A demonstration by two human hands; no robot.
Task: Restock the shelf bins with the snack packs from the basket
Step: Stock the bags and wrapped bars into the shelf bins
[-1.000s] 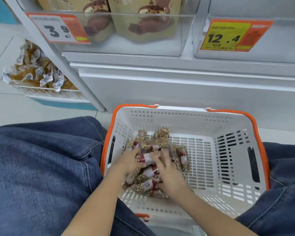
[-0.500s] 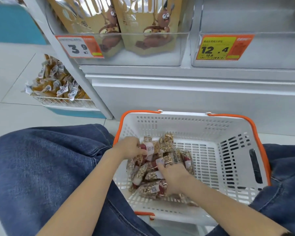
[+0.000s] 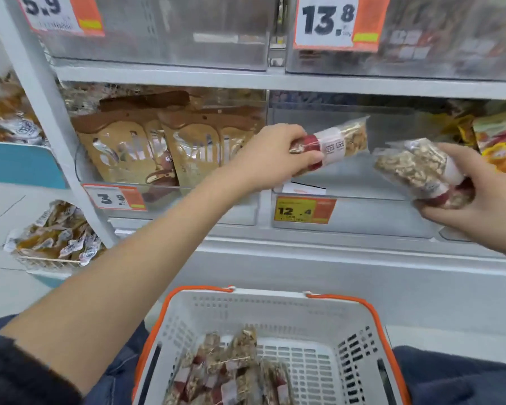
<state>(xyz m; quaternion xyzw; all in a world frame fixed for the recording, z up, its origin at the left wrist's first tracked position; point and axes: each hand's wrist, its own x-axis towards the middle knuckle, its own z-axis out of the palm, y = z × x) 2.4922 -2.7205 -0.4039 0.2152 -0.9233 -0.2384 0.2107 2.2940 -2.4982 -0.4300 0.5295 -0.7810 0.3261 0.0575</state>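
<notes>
- Currently held, item one: snack pack [image 3: 338,146], clear wrap with a red-and-white band, pinched at its near end by the left hand [image 3: 270,157]; the free end juts past the fingers, up and rightward, over the clear bin [image 3: 362,211].
- Item two: bundle of snack packs [image 3: 418,171], gripped from below and behind by the right hand [image 3: 479,200], fingers curled round it; it looks like more than one pack, though the count cannot be told.
- Destination: the clear bin sits just beneath both grips, marked by a yellow 12.4 price tag [image 3: 304,210]; its floor shows no packs that can be made out.
- Neighbouring stock: brown pouches [image 3: 158,150] fill the bin left of the left hand's grip.
- Reserve: more snack packs lie in the white basket [image 3: 319,314], well below both hands, orange-rimmed.
- Risk, judged: the left hand's end-only pinch leaves most of the pack unsupported, so it could swing or slip and fall short of the bin front.
- Risk, judged: the right hand's bundle is loose; an early release could spill packs over the bin's low front lip.
</notes>
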